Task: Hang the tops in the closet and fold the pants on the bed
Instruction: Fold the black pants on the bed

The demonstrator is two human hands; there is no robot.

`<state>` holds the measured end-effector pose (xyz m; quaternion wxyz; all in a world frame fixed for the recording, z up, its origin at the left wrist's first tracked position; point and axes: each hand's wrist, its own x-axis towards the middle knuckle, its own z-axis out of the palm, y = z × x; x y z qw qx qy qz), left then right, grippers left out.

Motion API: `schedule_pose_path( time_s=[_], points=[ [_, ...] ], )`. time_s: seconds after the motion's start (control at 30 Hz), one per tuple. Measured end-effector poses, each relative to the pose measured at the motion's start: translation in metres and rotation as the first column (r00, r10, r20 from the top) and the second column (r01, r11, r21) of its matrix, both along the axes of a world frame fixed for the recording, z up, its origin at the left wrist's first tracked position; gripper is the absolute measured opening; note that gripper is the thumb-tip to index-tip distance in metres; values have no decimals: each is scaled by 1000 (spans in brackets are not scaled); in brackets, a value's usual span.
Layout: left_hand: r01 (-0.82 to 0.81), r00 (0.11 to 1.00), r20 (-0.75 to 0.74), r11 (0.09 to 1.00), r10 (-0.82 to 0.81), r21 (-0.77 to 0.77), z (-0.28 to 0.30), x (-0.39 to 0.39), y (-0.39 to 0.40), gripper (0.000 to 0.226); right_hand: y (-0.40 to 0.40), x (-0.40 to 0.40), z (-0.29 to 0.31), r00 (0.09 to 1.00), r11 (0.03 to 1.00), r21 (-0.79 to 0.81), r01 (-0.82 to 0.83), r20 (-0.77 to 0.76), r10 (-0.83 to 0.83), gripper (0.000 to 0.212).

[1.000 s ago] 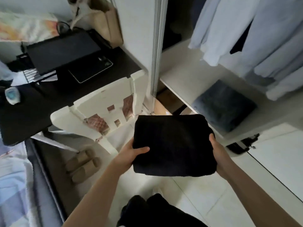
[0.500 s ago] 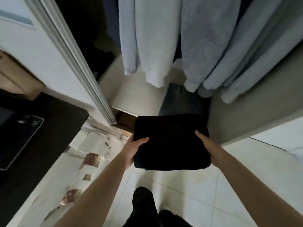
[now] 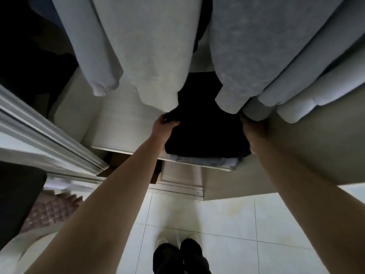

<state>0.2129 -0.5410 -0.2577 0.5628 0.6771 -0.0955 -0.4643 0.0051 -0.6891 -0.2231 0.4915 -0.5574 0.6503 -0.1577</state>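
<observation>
The folded black pants (image 3: 203, 131) lie on top of a folded blue-grey garment (image 3: 207, 161) on the closet shelf (image 3: 110, 127). My left hand (image 3: 165, 125) grips the stack's left edge, thumb on top. On the right edge is my right hand (image 3: 253, 133), its fingers partly hidden behind a hanging sleeve. Several light grey and white tops (image 3: 154, 52) hang above the shelf, their hems and cuffs brushing the far side of the black pants.
The sliding door frame (image 3: 49, 139) runs diagonally at the left. A dark desk corner (image 3: 17, 194) and a white chair with a quilted cushion (image 3: 53, 212) are at the lower left. My feet (image 3: 177, 256) stand on white floor tiles below the shelf.
I stepped up to the closet and carried the folded black pants forward, from mid-air in front of the shelf to on top of the blue-grey garment, under the hanging tops.
</observation>
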Motion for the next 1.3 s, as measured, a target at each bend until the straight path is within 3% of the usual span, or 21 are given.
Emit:
schedule_pose_path(
  time_s=[0.07,0.13,0.23,0.47,0.6,0.7,0.87,0.97,1.13,1.3],
  points=[
    [45,998,25,986,-50,160,-35,-10,9,41,-3,-3,-28,1000,982,188,16,-15,-13,65],
    [106,994,-13,969,-105,223,-69,-22,26,45,-3,-10,-60,999,959,280,33,-43,-22,69],
    [43,999,-32,985,-39,166,-85,-31,39,41,-3,-12,-72,992,990,141,13,-122,5,68],
    [17,980,197,997,-31,73,-69,-28,25,21,-1,-6,-64,911,961,-260,-98,-412,-18,54],
    [110,945,270,958,-183,264,-83,-34,36,42,16,-10,-75,835,945,-259,-199,-550,25,61],
    [115,947,253,946,-196,303,-81,-33,36,44,18,-12,-75,805,948,-236,-213,-593,33,64],
    [169,945,209,923,-252,346,-70,-33,52,43,34,-18,-63,756,941,-156,-301,-640,135,72],
    [188,959,138,920,-248,344,-66,-34,75,45,52,-28,-46,763,944,-113,-309,-623,175,63],
    [91,995,-59,951,-77,296,-29,-47,119,36,102,-48,-12,776,940,-7,-342,-566,278,65],
    [26,986,152,965,-67,261,33,-68,181,29,162,-45,26,806,881,-11,-473,-411,427,58]
  ],
)
